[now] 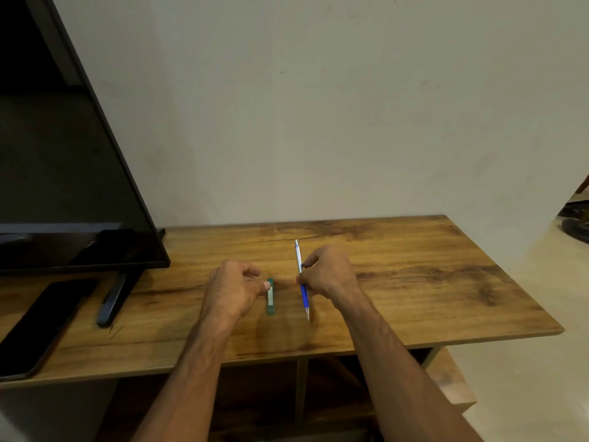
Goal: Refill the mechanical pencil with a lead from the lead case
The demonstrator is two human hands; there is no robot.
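Observation:
A blue and silver mechanical pencil (304, 295) lies lengthwise on the wooden table (414, 282), tip toward me. My right hand (328, 272) pinches its middle between thumb and fingers. A small green lead case (270, 298) lies on the table just left of the pencil. My left hand (236, 288) hovers beside the case with fingers curled, a fingertip touching or nearly touching its upper end; I cannot tell whether it grips the case.
A black TV screen (63, 186) stands at the left on a dark foot (114, 298). A black phone (38, 323) lies at the table's left front. The table's right edge drops to the floor. Open shelves (302, 393) sit below the tabletop.

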